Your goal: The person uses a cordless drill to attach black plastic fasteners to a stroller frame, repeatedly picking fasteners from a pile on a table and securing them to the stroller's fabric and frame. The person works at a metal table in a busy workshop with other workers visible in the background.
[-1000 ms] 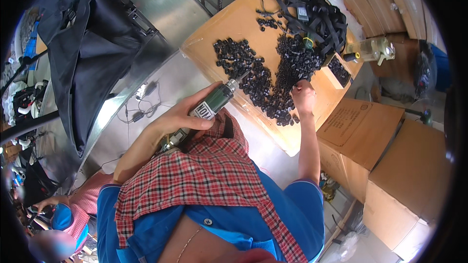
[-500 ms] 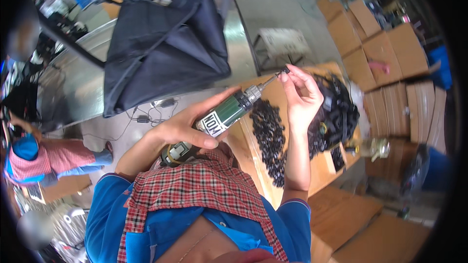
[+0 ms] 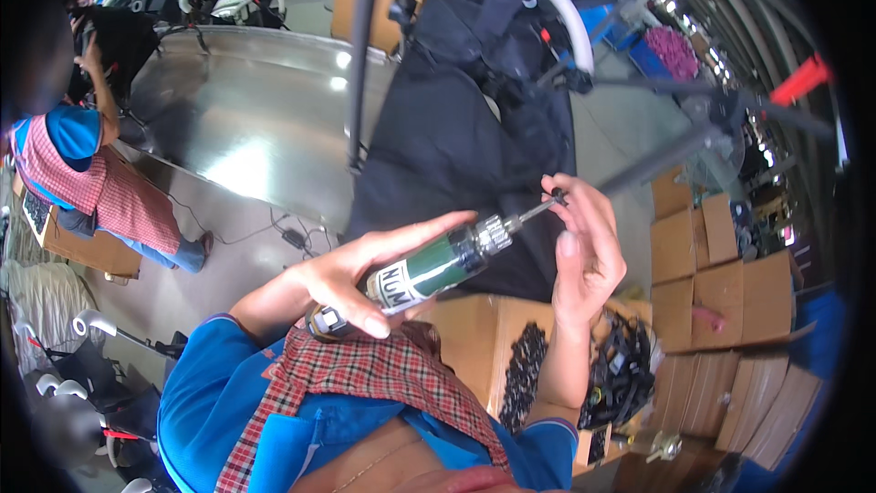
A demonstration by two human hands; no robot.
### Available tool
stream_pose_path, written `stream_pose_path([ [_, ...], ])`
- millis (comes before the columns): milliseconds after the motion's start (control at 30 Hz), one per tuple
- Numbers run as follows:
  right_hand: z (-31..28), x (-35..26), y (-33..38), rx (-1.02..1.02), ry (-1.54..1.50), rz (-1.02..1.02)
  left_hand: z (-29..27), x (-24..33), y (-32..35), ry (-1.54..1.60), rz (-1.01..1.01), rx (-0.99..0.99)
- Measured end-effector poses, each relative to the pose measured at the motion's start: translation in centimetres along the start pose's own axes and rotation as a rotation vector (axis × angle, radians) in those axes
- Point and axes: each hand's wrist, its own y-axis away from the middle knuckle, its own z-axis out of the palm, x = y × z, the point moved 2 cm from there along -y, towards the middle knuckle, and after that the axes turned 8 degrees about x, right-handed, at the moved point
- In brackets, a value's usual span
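My left hand (image 3: 342, 278) is wrapped round the green barrel of an electric screwdriver (image 3: 429, 272), which points up and to the right. At the tip of its thin bit sits a small black part (image 3: 559, 195). My right hand (image 3: 591, 260) has its curled fingertips at that part; the thumb stands apart, lower down. Just beyond both hands hangs a large black fabric piece (image 3: 438, 141) on a dark tube frame. Below my right hand, many small black pieces (image 3: 525, 361) lie on a wooden table (image 3: 465, 329), next to a heap of larger black parts (image 3: 620, 370).
A shiny metal table (image 3: 283, 100) stands to the left, with cables (image 3: 294, 237) on the floor beside it. Another person (image 3: 100, 183) in a checked apron works at the far left. Cardboard boxes (image 3: 712, 301) are stacked on the right. Dark frame tubes (image 3: 662, 151) reach across the upper right.
My view has turned toward the black fabric and frame. The screwdriver and my right hand now stand in front of the fabric, away from the wooden table. My right thumb has moved off the small part.
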Motion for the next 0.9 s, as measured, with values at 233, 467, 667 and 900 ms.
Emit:
stream_pose_path([
  [233,-1.2,19.8,-5.1,-0.524,0.933,0.213,-7.5,5.3,4.7,0.266,0.122,-0.179],
  [467,-2.5,19.5,-8.7,-0.879,1.337,0.673,-14.1,8.7,7.1,0.329,0.168,-0.157],
  [667,-5.8,13.8,-18.6,-0.881,1.704,0.540,-16.5,9.0,6.4,0.399,0.213,-0.185],
  [900,5.1,8.0,-25.6,-0.131,0.746,0.169,-17.3,9.5,4.8,0.412,0.249,-0.210],
])
